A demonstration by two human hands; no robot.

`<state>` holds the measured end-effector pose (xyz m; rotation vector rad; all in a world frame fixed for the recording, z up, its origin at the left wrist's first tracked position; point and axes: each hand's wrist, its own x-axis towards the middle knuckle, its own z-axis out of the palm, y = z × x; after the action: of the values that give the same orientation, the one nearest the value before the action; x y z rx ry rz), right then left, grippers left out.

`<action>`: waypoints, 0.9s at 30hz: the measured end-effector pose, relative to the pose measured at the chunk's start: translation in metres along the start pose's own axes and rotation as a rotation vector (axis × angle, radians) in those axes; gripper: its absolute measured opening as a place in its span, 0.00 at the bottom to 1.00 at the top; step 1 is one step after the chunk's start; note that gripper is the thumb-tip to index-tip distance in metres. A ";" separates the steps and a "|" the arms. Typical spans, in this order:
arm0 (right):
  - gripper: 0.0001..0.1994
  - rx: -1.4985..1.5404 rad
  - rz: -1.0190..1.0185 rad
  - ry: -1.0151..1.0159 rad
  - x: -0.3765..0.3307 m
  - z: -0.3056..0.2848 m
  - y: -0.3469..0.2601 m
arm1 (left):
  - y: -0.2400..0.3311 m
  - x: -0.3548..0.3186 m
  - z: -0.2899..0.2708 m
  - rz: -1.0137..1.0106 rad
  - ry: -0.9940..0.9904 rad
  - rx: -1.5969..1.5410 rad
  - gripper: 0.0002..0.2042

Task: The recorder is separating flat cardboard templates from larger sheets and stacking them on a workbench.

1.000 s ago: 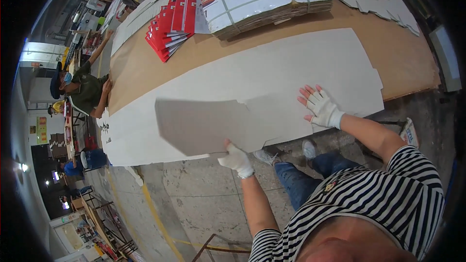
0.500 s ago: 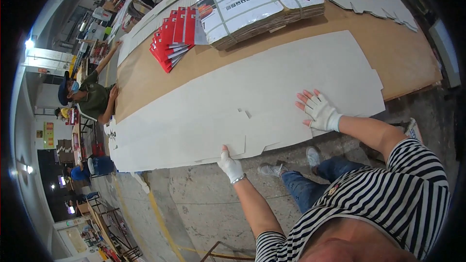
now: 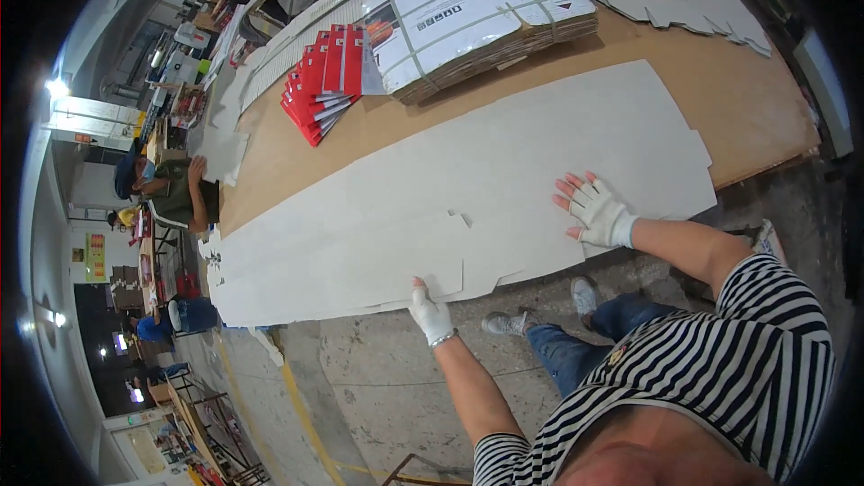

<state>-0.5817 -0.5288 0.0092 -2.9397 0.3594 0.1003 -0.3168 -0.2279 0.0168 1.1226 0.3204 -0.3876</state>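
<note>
A long pale grey-white cardboard sheet (image 3: 531, 157) with die-cut edges lies along the near side of the table, and more than one layer seems stacked there. My right hand (image 3: 597, 213), in a white fingerless glove, rests flat on its right part with the fingers spread. My left hand (image 3: 430, 310), gloved the same way, is at the near edge. Its thumb lies on top of the cardboard, and the other fingers are hidden beneath the edge. A smaller flap outline and a notch (image 3: 460, 219) show just beyond that hand.
A strapped bundle of printed cardboard (image 3: 477, 31) stands beyond the sheet, with fanned red-and-white packets (image 3: 324, 81) beside it. Cut white pieces (image 3: 684, 9) lie at the far right on the brown tabletop (image 3: 747, 108). A co-worker (image 3: 180, 184) stands at the left end.
The co-worker has drawn the reaching arm back, and a white piece now lies before them at the table's left end. My hands have barely shifted; the sheet's upper layer has slid slightly right.
</note>
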 end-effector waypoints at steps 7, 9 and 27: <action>0.38 -0.027 0.032 -0.047 -0.005 -0.001 0.008 | -0.039 -0.034 0.029 0.866 0.272 0.793 0.14; 0.38 -0.006 0.017 -0.031 -0.005 -0.003 0.009 | -0.034 -0.034 0.025 0.759 0.222 0.823 0.16; 0.37 -0.002 0.019 0.013 -0.013 -0.004 0.018 | 0.000 -0.011 0.021 -0.063 0.081 -0.034 0.18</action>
<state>-0.5989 -0.5432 0.0113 -2.9403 0.3889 0.0846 -0.3255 -0.2451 0.0300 1.0985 0.4332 -0.3916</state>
